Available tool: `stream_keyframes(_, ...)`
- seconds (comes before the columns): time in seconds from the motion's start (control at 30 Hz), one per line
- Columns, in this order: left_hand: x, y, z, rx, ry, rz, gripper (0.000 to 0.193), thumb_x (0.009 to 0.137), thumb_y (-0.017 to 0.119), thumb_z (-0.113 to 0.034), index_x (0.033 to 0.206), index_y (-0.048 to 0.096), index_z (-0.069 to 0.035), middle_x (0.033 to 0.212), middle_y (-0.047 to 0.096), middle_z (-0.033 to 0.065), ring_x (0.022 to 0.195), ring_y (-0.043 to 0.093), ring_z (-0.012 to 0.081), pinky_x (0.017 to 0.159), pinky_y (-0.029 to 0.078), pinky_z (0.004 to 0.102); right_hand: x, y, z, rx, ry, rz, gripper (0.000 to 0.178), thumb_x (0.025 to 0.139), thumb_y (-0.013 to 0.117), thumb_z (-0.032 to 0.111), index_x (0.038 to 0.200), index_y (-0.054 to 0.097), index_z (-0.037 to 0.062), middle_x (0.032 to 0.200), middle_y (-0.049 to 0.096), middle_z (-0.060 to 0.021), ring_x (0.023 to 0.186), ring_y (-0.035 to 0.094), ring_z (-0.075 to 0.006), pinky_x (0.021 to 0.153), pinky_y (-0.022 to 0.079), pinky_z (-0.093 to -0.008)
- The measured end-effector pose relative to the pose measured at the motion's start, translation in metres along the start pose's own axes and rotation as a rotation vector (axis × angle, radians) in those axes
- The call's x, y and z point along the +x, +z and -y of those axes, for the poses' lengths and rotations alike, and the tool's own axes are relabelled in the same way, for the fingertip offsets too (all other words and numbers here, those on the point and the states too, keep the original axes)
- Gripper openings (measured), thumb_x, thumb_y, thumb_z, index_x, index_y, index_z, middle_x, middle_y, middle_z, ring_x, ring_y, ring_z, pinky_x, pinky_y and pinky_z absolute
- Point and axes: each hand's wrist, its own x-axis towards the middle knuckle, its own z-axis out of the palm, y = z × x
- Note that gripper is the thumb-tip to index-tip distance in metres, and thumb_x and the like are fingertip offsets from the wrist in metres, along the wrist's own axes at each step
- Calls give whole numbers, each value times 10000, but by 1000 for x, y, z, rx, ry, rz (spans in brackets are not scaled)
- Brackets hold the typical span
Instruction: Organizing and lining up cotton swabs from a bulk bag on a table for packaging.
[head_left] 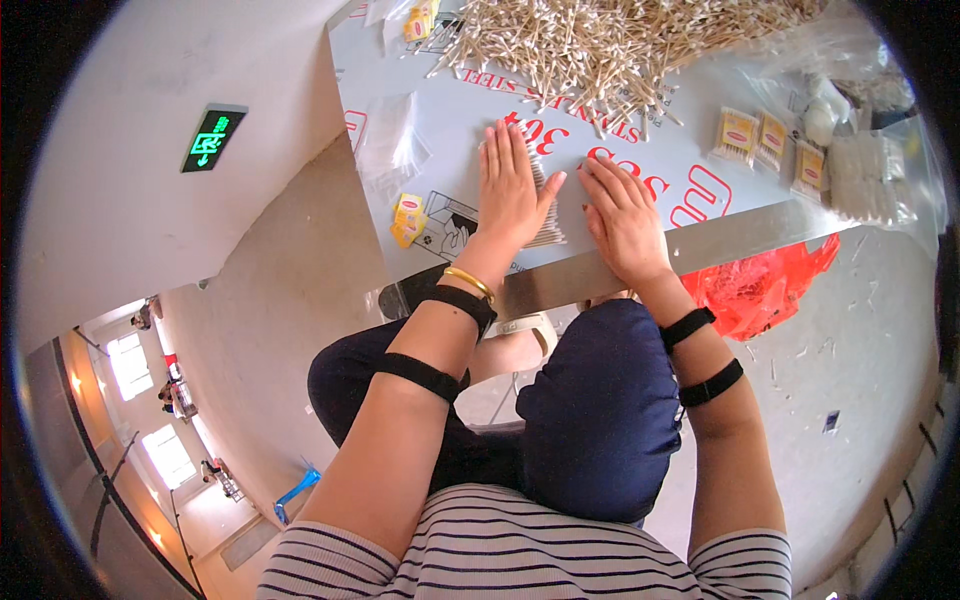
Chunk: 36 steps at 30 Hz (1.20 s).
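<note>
My left hand (510, 190) lies flat over a neat row of cotton swabs (546, 222), its fingers stretched out and its thumb apart. Parts of the row show along the thumb side and past the fingertips; the rest is hidden under the palm. To the right, my right hand (627, 218) rests on the film-covered metal table (460, 95) near its front edge, with fingers extended and nothing visible in it. A large loose heap of cotton swabs (600, 50) spreads across the far side, beyond both hands.
Left on the table are clear plastic bags (390, 140) and yellow cards (408, 220). Filled swab packs (738, 135) stand at the right, beside bundled packs in clear plastic (868, 178). A red plastic bag (765, 290) hangs below the front edge.
</note>
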Motion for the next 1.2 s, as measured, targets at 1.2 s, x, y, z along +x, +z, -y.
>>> stream_keyframes(1.2, 16, -16, 20, -196, -36, -286, 385, 889, 706, -171, 1263, 617, -140, 1375, 536, 119, 1339, 464, 335, 1165, 267, 555, 0, -2, 0, -10, 5, -4, 498, 936, 628, 207, 1416, 566, 90, 1487, 529, -76, 1415, 460, -257, 1184, 364, -435)
